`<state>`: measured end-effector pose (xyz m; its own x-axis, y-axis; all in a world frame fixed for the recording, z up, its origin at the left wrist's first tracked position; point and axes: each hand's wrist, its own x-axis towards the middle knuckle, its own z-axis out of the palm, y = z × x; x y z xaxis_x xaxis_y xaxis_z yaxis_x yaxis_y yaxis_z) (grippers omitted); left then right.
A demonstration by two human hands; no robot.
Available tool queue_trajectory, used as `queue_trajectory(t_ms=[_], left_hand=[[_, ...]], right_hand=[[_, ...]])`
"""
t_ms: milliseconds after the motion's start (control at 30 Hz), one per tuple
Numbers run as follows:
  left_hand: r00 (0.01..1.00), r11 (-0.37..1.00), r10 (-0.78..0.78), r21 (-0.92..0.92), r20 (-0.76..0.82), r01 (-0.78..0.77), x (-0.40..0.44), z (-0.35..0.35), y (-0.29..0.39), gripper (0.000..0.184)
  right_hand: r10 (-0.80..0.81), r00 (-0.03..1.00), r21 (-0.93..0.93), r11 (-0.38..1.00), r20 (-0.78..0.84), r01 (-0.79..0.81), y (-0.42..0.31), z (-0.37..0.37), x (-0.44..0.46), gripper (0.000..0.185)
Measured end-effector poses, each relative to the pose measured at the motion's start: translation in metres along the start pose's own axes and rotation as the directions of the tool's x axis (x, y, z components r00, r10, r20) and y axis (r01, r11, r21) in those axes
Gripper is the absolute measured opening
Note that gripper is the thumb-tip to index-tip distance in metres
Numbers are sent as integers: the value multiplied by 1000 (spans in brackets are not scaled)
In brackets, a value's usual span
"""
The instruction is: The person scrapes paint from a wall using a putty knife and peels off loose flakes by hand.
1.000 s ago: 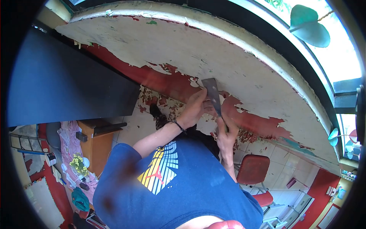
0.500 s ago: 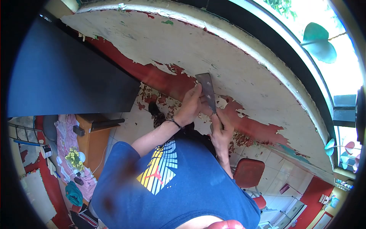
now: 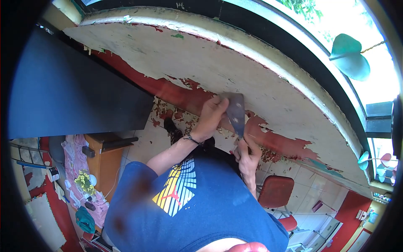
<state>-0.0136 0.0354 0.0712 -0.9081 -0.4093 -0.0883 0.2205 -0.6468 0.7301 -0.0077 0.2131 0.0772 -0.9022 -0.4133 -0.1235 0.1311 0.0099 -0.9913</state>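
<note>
A putty knife [image 3: 236,112] with a wide, speckled metal blade stands in front of the wall, its broad end toward the wall's bare patch. My right hand [image 3: 247,157] is closed around its narrow handle end, which is mostly hidden by the fingers. My left hand [image 3: 211,119], with a dark band at the wrist, grips the blade's left side near the broad end. Behind the hands the wall [image 3: 260,90] shows a pale stripped area above a ragged strip of red paint [image 3: 176,94]. Whether the blade edge touches the wall, I cannot tell.
Paint flakes [image 3: 270,155] litter the tiled floor along the wall. A dark panel [image 3: 79,84] stands at left, near a wooden desk [image 3: 100,168]. A red chair [image 3: 276,191] is at right. A window ledge [image 3: 268,59] runs above the wall, with hanging leaf ornaments [image 3: 350,56].
Both hands and the putty knife have shifted slightly right and down in the view. The left fingers have moved around the blade's upper corner. The camera view has tilted a little.
</note>
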Motion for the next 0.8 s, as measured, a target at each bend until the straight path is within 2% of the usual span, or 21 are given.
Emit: queue_trajectory(t_ms=[67,100,133,200,267,300,367,433,467,533,600,667,733,800], left_hand=[[986,979,-167,117,-9,167,-3,10,-1,39],[985,978,-173,114,-15,174,-5,4,-9,39],[987,987,-158,45,23,157,-4,-4,-18,38],[987,990,-141,-22,74,143,4,-11,-19,37],[996,995,-23,-91,84,31,6,-15,-8,36],[996,996,-22,-80,88,29,5,-14,-7,36],[995,989,-90,125,34,85,1,-10,-7,36],[993,986,-115,128,32,110,4,-15,-16,36],[988,980,-153,131,29,148,1,-17,-22,36],[993,990,-115,89,28,112,3,-18,-13,35],[998,997,-66,45,24,65,3,-15,-6,35],[996,989,-89,122,19,86,3,-16,3,35],[996,981,-87,175,5,84,0,-9,-7,34],[996,973,-91,212,-14,92,0,-6,-13,34]], right_hand=[[91,995,62,994,-29,-90,0,-11,-5,26],[78,997,-2,997,-11,-78,-2,-12,-3,26],[81,997,3,997,-16,-81,1,-8,1,26],[-112,993,-53,992,42,115,7,5,12,28],[-96,994,-48,994,46,98,-5,10,11,28],[-79,996,-31,996,42,80,-3,8,10,27],[-67,997,-8,998,39,68,3,0,7,27],[108,994,62,992,30,-109,12,-13,4,28],[116,993,59,991,27,-118,16,-15,5,28],[-86,992,-100,990,91,95,18,-11,17,29],[-95,990,-101,989,102,105,7,-4,19,29],[-114,985,-89,988,129,126,4,0,17,29],[39,996,88,995,82,-46,8,-8,7,30],[57,992,58,996,113,-64,13,-18,11,31]])
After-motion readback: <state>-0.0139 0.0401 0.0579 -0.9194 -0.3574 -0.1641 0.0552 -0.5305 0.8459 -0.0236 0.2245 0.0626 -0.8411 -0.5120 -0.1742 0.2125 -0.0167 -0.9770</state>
